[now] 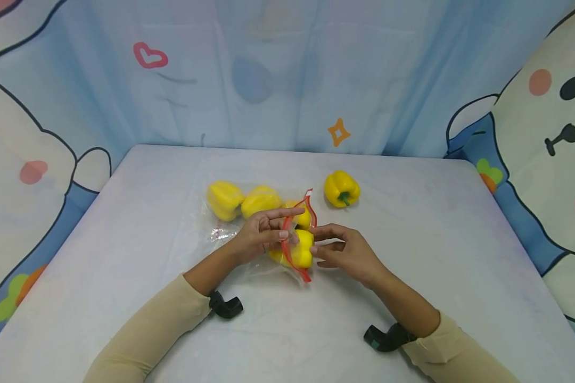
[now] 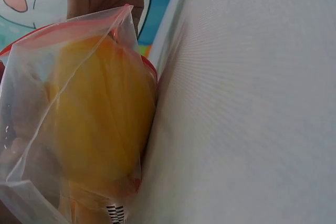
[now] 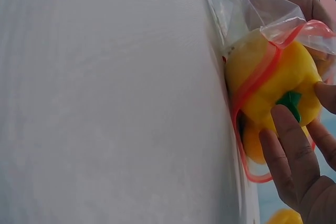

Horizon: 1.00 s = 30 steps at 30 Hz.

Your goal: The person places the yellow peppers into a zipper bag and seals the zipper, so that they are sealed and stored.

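A clear plastic zip bag (image 1: 222, 231) with a red-edged mouth lies on its side, its opening turned to the right. Inside it are several yellow bell peppers (image 1: 225, 199). My left hand (image 1: 261, 234) holds the bag at its mouth, thumb and fingers along the red edge. One bell pepper (image 3: 296, 69) sits right in the opening, its green stem facing out. My right hand (image 1: 347, 252) is at that pepper's stem end, fingers spread and fairly straight, with the thumb against its side. The left wrist view shows a pepper (image 2: 100, 114) through the film.
Another yellow bell pepper (image 1: 342, 189) stands on the white-covered table (image 1: 436, 229), behind and right of the bag. A blue curtain (image 1: 278, 80) with cartoon figures hangs behind and beside the table. Each wrist bears a black camera mount (image 1: 226, 306).
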### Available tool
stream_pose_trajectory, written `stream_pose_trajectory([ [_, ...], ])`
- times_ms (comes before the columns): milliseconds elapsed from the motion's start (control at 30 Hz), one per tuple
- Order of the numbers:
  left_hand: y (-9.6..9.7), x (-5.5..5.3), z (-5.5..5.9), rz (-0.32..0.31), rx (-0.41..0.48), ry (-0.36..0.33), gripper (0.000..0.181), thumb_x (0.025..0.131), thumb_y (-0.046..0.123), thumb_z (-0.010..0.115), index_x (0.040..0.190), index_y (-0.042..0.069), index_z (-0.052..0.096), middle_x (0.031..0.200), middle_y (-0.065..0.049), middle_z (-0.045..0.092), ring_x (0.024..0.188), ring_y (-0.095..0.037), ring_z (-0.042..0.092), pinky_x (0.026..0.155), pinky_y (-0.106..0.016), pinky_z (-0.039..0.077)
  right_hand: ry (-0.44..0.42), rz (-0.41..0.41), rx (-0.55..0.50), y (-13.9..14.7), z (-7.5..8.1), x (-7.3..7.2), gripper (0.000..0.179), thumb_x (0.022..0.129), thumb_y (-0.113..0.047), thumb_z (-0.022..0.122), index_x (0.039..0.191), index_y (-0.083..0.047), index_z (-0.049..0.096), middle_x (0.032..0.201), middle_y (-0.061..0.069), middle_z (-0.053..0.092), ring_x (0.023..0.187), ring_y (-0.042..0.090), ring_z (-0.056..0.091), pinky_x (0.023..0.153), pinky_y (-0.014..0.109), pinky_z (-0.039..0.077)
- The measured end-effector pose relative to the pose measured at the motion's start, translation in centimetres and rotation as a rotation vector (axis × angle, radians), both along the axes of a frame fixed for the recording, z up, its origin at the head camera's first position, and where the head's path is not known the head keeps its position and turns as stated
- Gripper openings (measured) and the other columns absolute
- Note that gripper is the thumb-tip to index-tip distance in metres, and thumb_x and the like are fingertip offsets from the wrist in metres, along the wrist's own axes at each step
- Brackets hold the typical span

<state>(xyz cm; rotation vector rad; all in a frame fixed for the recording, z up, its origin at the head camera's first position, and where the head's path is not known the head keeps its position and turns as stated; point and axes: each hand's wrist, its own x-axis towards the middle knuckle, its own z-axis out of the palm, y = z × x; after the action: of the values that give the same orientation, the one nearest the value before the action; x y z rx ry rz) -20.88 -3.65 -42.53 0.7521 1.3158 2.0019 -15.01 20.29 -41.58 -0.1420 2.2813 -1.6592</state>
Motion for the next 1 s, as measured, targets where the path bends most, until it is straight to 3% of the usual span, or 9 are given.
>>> stream_pose_trajectory([
  [400, 0.0, 0.0, 0.4, 0.011, -0.002, 0.039, 0.081, 0.085, 0.036, 0.077, 0.148, 0.001, 0.040, 0.089, 0.003, 0.072, 0.088, -0.011, 0.071, 0.080, -0.024, 0.058, 0.021, -0.020, 0.030, -1.1, 0.0, 0.1, 0.049, 0.089, -0.026, 0.074, 0.131, -0.008, 0.058, 0.131, 0.015, 0.059, 0.105, 0.027, 0.068, 0.076, 0.037, 0.061],
  [1000, 0.0, 0.0, 0.6, 0.012, -0.010, 0.051, 0.074, 0.088, 0.029, 0.074, 0.147, 0.001, 0.041, 0.089, 0.002, 0.073, 0.087, -0.011, 0.071, 0.077, -0.022, 0.058, 0.044, -0.027, 0.027, -1.3, -0.3, 0.2, 0.048, 0.090, -0.025, 0.072, 0.133, -0.009, 0.058, 0.130, 0.016, 0.058, 0.102, 0.025, 0.068, 0.074, 0.036, 0.061],
])
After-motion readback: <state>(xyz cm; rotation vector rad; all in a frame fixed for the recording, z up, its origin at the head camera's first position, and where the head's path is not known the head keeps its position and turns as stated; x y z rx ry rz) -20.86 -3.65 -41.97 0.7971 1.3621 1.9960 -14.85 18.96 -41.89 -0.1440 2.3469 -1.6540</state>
